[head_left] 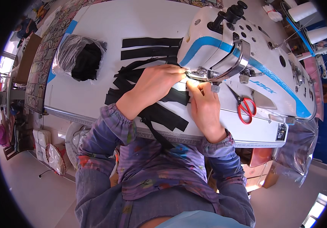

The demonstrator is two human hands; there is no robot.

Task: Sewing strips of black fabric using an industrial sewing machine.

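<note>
Both my hands meet at the needle area of a white and blue sewing machine [213,45]. My left hand [154,83] reaches across black fabric strips [167,116], its fingers drawn together beside the presser foot [199,74]. Thumb and fingers of my right hand [206,108] are pinched just in front of the foot. What lies between the fingertips of either hand is too small and hidden to make out. More black strips [148,52] lie spread to the left of the machine, some passing under my left wrist and one hanging over the table's front edge.
Red-handled scissors [246,110] lie right of my right hand on the white table [133,19]. A clear plastic bag [66,57] with black fabric sits at the left. White thread cones [302,11] stand at the far right. A ruler strip [243,144] runs along the front edge.
</note>
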